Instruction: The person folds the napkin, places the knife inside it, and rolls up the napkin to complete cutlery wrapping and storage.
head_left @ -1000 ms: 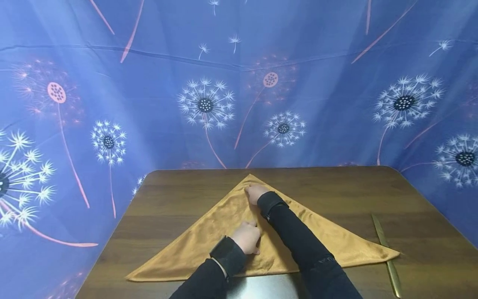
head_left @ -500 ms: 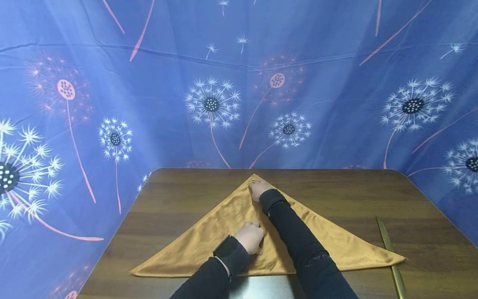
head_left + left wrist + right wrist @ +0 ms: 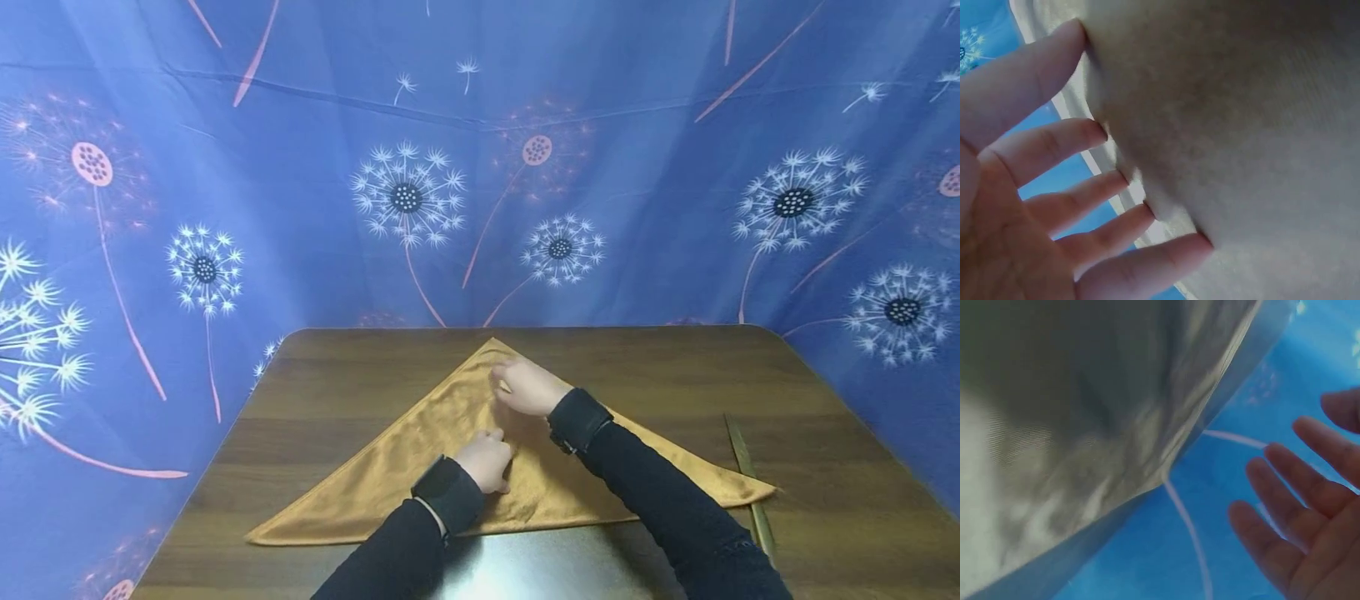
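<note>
A golden-yellow satin cloth [image 3: 375, 492] lies as a triangle on the wooden table, its peak pointing away from me. My left hand [image 3: 484, 460] rests its fingertips on the middle of the cloth. In the left wrist view its fingers [image 3: 1054, 147] are spread and fairly straight, their tips touching the fabric. Near the peak hovers my right hand [image 3: 531, 387], holding nothing. The right wrist view shows that hand's loosely extended fingers [image 3: 1279, 500] apart from the cloth [image 3: 1116, 450].
A long, thin golden strip [image 3: 738, 446], narrow at its far end, lies on the table [image 3: 322, 375] at the right. The cloth's right corner covers its middle. A blue curtain [image 3: 645, 167] with dandelion prints hangs behind and at both sides.
My right hand has come up off the cloth near the peak and shifted slightly right, its fingers loosening. The left hand stays in place on the cloth. The head view has shifted slightly.
</note>
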The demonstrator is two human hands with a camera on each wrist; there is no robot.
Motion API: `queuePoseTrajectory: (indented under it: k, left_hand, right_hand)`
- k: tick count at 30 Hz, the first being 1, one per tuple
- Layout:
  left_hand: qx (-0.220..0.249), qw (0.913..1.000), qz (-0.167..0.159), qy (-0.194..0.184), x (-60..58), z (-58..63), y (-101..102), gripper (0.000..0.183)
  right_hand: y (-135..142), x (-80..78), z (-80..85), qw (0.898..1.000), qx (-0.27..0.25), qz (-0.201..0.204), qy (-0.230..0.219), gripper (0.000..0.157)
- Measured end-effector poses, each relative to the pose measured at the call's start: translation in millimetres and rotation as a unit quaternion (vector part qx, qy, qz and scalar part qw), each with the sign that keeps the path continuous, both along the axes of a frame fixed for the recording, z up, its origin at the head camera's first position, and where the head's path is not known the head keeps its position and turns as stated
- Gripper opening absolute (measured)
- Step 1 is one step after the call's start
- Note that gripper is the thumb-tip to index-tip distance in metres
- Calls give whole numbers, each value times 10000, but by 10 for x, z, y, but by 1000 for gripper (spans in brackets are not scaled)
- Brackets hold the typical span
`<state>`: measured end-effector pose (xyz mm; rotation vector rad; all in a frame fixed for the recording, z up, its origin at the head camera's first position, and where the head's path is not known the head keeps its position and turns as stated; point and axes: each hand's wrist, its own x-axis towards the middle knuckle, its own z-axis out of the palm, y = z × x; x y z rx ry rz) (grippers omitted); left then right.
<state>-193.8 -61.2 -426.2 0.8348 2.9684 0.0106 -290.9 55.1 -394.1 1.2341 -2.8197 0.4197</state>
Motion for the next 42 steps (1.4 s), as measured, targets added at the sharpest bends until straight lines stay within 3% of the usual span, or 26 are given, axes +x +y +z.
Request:
queuePoseTrajectory:
  k: [3,6,12,18,23,28,32,42]
  left_hand:
    - [77,9999,-77,35,-12,-19,-52,31]
    - [215,9998,-18,-8,5,-20,-119,33]
    - [463,9975,383,-384,69,57,-247,52]
    - [578,9965,266,-537,73,87,-276,62]
    - [584,9925,443,-979,87,69,-329,69]
    - [715,9887,606,-1170,165,20,-530,73]
    - [890,9849,800,-1254,254,49,-720,72]
    - [1219,9784,1071,-1278,431,24,-1097,69]
  right_hand:
    - [129,246,-29,9985,217,376,332,14]
    - [233,436,-121,9962,506,507,504,15]
    - [326,660,-254,9922,1070,504,381,31]
    - [392,742,-273,9909,1324,231,120,45]
    - [507,782,-257,9913,1301,92,-161,47]
    - [716,820,-245,9917,1153,-80,-558,48]
    - [938,840,-246,9904,1044,-304,-851,50]
    - [1512,967,-272,9887,993,-850,-737,52]
